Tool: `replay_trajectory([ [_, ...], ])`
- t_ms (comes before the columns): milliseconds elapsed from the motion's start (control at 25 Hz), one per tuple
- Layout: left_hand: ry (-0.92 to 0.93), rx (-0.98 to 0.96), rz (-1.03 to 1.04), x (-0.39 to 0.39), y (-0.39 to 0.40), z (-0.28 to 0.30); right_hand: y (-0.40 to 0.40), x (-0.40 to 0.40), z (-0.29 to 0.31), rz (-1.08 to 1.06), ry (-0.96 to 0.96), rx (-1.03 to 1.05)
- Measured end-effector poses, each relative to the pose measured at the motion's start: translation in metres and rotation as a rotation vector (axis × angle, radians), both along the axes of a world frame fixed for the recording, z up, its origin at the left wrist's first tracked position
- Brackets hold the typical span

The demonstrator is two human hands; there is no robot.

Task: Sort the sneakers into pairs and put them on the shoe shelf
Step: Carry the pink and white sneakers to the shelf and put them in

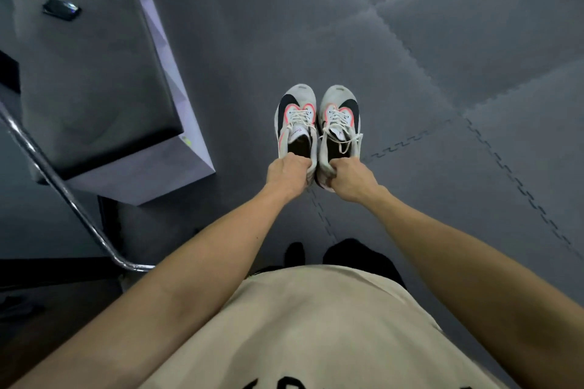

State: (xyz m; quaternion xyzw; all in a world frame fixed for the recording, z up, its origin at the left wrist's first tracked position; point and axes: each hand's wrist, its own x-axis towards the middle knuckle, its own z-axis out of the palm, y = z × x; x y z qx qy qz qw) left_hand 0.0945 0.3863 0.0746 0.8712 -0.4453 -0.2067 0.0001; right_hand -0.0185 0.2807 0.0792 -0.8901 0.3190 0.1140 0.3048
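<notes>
Floor: grey foam mats [410, 41] locked together by toothed seams; the surface looks soft and dull, with a fine grain.
Left sneaker: the left sneaker [296, 117] is white with a black patch and a pink-red line around the laces; it is held in the air above the mats, toe pointing away from the person.
Right sneaker: the right sneaker [340, 120] has the same colours in mirror form, so I judge the two are one pair; it is just beside the other, and they seem to touch along the inner sides.
Long axis: both shoes lie lengthwise away from the body, heels at the hands, toes far.
Left hand: the left hand [287, 175] has its fingers curled over the heel edge of the left sneaker and holds it.
Right hand: the right hand [349, 178] grips the heel of the right sneaker in the same way.
Which hand is nearer: each hand already holds its own shoe; toward the furniture at the left side, the left hand is the nearer one.
Shelf: I cannot tell which thing is the shoe shelf; a pale grey boxy block [94, 73] with a dark soft top stands to the left, well apart from the shoes.
Materials: mesh and smooth panels, loose white cotton laces, thick sole.
Around: a shiny metal tube [63, 189] crosses the lower left; a small dark object [61, 9] lies on the block; a beige shirt [316, 325] fills the bottom.
</notes>
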Motion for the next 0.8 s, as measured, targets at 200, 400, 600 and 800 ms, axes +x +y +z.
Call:
replay_trajectory([
  [200,-0.016,0.03,-0.006,0.066,-0.105,-0.002,-0.106,0.068,-0.004,-0.01,0.009,0.042],
  [400,-0.004,0.027,0.041,0.12,-0.246,0.001,-0.25,0.127,-0.001,0.029,0.023,0.033],
  [600,0.019,0.012,0.116,0.165,-0.366,0.016,-0.378,0.177,0.02,0.079,0.029,0.011],
  [800,0.016,-0.001,0.155,0.232,-0.464,0.018,-0.478,0.248,0.018,0.1,0.011,0.012],
])
